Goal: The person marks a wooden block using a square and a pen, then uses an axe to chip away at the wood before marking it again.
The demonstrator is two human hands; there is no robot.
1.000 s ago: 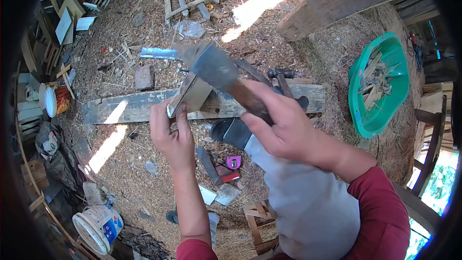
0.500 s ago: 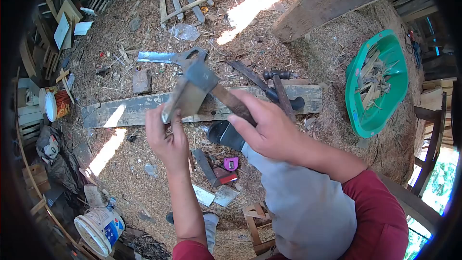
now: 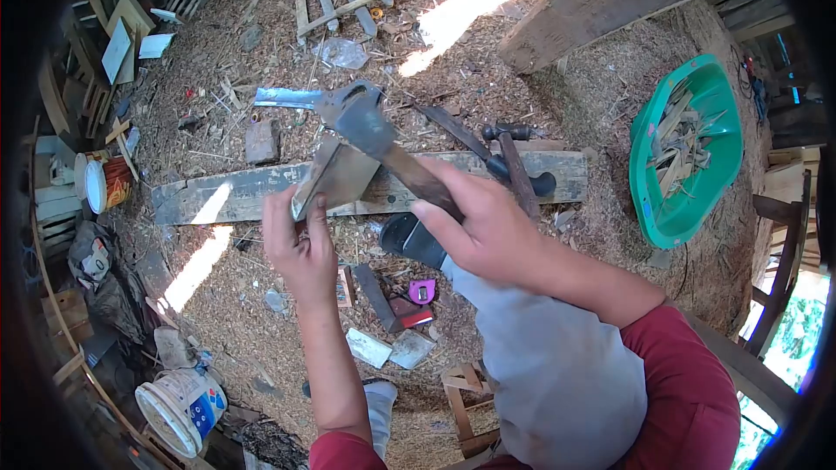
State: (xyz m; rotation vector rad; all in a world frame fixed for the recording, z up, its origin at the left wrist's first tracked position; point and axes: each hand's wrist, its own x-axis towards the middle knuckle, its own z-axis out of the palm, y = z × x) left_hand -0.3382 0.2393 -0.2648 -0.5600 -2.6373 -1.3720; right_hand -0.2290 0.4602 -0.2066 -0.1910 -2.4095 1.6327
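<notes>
My right hand (image 3: 479, 222) is closed round the wooden handle of a hatchet (image 3: 418, 181), which I hold up in front of me. The hatchet's grey-blue metal head points away, with its broad blade turned towards the lower left. At the blade's far corner, the thumb and fingers of my left hand (image 3: 296, 231) are closed on the edge area. Below the hatchet lies a long worn plank (image 3: 235, 196) on the ground. Just beyond the head is a handsaw (image 3: 287, 98), its grip partly covered by the hatchet.
A hammer (image 3: 515, 132) and a dark-handled blade (image 3: 453, 129) lie across the plank's right part. Near my foot are a purple tape measure (image 3: 422, 292) and a dark block (image 3: 376, 296). A green tub (image 3: 642, 200) of wood scraps stands right; a white bucket (image 3: 174, 409) stands lower left.
The head view has shifted slightly, so the ground things sit a little further right. Both hands keep their hold on the hatchet, and its head tilts slightly.
</notes>
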